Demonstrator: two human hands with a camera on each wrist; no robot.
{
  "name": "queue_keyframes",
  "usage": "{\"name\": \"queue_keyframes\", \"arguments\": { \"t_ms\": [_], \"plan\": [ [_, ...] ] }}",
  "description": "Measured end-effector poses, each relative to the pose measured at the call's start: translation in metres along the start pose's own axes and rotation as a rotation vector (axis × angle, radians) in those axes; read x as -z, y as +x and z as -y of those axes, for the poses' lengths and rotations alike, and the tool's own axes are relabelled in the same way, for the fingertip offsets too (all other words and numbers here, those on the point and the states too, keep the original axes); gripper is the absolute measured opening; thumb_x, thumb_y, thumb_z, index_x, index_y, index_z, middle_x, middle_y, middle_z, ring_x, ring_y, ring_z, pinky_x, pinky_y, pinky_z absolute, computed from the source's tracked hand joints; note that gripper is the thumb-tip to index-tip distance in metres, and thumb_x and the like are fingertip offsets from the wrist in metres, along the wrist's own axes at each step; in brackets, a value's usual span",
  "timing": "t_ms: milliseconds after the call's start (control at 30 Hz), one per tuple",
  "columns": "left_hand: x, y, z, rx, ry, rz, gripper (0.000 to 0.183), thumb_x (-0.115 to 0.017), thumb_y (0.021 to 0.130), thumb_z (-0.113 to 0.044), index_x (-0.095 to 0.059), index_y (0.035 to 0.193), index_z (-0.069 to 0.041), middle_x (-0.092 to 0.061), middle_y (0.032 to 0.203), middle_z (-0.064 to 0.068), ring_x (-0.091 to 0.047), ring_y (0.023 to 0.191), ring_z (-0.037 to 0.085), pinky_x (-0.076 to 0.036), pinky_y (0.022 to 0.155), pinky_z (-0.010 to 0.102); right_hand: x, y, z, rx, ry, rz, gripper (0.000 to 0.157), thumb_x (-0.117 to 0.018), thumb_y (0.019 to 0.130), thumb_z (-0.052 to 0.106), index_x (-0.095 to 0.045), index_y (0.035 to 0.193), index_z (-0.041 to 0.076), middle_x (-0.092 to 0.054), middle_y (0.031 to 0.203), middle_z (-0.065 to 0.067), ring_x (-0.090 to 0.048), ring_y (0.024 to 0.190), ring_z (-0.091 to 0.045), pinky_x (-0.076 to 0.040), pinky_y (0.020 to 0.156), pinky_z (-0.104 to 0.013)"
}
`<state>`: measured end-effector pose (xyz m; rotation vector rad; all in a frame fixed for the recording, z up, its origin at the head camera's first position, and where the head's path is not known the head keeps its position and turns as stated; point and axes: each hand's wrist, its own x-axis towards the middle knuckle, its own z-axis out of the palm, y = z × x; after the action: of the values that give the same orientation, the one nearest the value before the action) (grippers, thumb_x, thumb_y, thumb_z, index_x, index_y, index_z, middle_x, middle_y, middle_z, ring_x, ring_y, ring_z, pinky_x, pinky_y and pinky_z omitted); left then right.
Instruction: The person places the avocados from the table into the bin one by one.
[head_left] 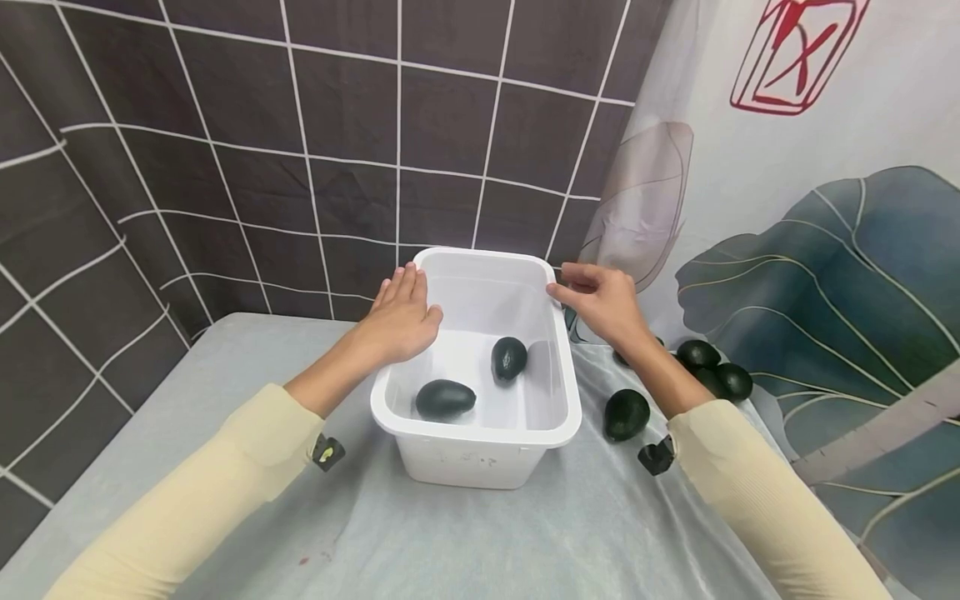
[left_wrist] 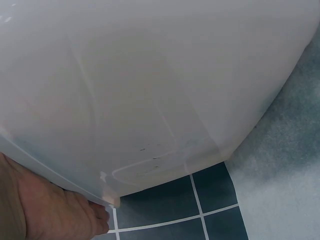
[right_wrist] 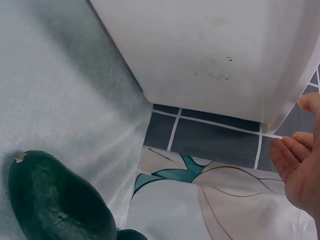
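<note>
A white plastic tub (head_left: 480,435) stands between both hands on the cloth-covered table. Inside it lie two dark green avocados, one near the front left (head_left: 446,400) and one right of the middle (head_left: 509,360). My left hand (head_left: 397,321) lies along the tub's left rim with straight fingers. At the right rim is my right hand (head_left: 600,304), its thumb tip right at the edge and its fingers loosely bent. The right wrist view shows a gap between that thumb and the fingers (right_wrist: 290,152). Both hands are without an avocado.
A single avocado (head_left: 626,415) lies on the table right of the tub, near my right wrist. Several more avocados (head_left: 697,354) are grouped behind my right forearm. Dark tile-patterned cloth (head_left: 345,100) hangs behind and to the left, and a white leaf-printed curtain (head_left: 712,192) at the right.
</note>
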<state>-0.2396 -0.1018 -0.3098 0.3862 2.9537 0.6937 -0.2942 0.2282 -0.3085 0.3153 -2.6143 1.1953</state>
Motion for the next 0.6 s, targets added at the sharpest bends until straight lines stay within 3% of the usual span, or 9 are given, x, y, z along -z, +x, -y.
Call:
{"name": "queue_keyframes", "arguments": {
  "t_ms": [267, 600],
  "plan": [
    [0.000, 0.001, 0.000, 0.004, 0.004, -0.003, 0.081, -0.023, 0.115, -0.039, 0.000, 0.177, 0.009, 0.010, 0.189, 0.027, 0.013, 0.178, 0.042, 0.008, 0.146, 0.053, 0.003, -0.003, -0.007, -0.006, 0.017, 0.001, 0.057, -0.084, 0.101, 0.040, -0.077, 0.145, 0.004, -0.080, 0.142, -0.016, -0.078, 0.132, -0.034, -0.062, 0.113, -0.052],
    [0.000, 0.001, 0.001, -0.001, -0.001, 0.001, 0.082, -0.022, 0.115, -0.039, 0.000, 0.177, 0.009, 0.011, 0.189, 0.027, 0.013, 0.178, 0.042, 0.008, 0.146, 0.054, 0.006, -0.007, -0.016, 0.038, -0.046, -0.026, 0.053, -0.075, 0.107, 0.042, -0.077, 0.145, 0.006, -0.081, 0.139, -0.015, -0.079, 0.129, -0.036, -0.061, 0.109, -0.053]
  ]
}}
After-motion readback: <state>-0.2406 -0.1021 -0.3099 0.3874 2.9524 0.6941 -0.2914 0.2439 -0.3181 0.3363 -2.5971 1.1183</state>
